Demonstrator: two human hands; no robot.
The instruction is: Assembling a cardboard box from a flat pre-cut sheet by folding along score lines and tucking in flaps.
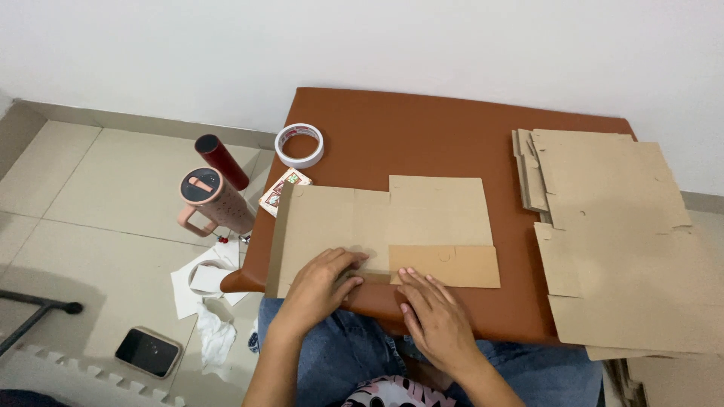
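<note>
A flat cardboard sheet (377,226) lies on the brown surface (422,136). The left hand (320,283) presses its near edge, fingers curled, gripping nothing; the right hand (434,316) lies flat and open beside a folded flap (445,265). This looks like creasing; the next move likely needs firm pressure along the fold.

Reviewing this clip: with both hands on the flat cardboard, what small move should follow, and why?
Probably press the crease flat. The left hand and right hand both rest on the near edge of the flat cardboard blank, where a folded flap already lies over it but looks unsecured.
</note>
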